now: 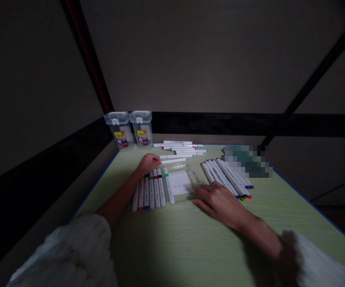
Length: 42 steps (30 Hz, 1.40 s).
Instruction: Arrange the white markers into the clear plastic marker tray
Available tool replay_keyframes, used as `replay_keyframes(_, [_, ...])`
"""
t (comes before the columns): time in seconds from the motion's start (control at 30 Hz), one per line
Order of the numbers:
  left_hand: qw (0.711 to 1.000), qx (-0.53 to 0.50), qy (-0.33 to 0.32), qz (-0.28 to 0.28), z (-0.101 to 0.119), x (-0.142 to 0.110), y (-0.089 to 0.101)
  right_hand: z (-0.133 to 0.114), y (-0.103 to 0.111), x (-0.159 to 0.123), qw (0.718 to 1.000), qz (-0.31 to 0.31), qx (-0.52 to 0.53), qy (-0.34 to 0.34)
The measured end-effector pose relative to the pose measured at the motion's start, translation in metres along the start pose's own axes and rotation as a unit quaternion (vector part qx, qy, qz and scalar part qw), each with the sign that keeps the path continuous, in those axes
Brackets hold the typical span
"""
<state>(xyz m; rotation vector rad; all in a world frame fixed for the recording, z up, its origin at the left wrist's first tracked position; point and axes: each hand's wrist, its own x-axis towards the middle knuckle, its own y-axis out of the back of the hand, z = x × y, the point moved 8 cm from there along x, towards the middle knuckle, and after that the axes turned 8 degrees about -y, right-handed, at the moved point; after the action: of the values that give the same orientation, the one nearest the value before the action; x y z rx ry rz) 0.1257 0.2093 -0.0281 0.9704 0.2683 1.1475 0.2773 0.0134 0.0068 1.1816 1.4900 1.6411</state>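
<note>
My left hand point(149, 163) is closed in a pinch at the left end of a white marker point(174, 161), which lies nearly level behind the clear plastic case point(187, 197). Several white markers with coloured bands point(151, 193) stand side by side in the left part of this case. One with a green band point(169, 185) lies a little apart, beside a white sheet point(180, 183) in the case. At the case's right edge rests my right hand point(217, 199), palm down, thumb and fingers apart, with nothing visible in it.
Two lidded clear boxes point(118, 131) with yellow labels stand at the back left. More loose markers point(187, 149) lie near the back edge, and a bunch of markers point(226, 179) lies to the right. A blurred-out item point(247, 161) sits at the far right of the table point(172, 243).
</note>
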Motion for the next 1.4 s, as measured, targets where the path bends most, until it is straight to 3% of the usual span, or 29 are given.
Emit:
replay_keyframes(0.5, [0.978,-0.194,0.047,0.052,0.0,0.0,0.006,0.001,0.0,-0.001,1.0,0.019,0.013,-0.005])
replay_keyframes(0.9, [0.965,-0.254,0.067,0.008,0.013,-0.003,0.007,0.029,0.003,-0.003,0.985,0.086,0.039,-0.147])
replay_keyframes(1.07, [0.955,-0.29,0.059,-0.037,0.025,-0.007,0.002,0.042,0.004,-0.005,0.972,0.11,0.066,-0.198])
replay_keyframes(1.4, [0.946,-0.296,0.06,-0.118,0.044,-0.017,-0.006,0.048,0.012,-0.007,0.96,0.151,0.043,-0.234])
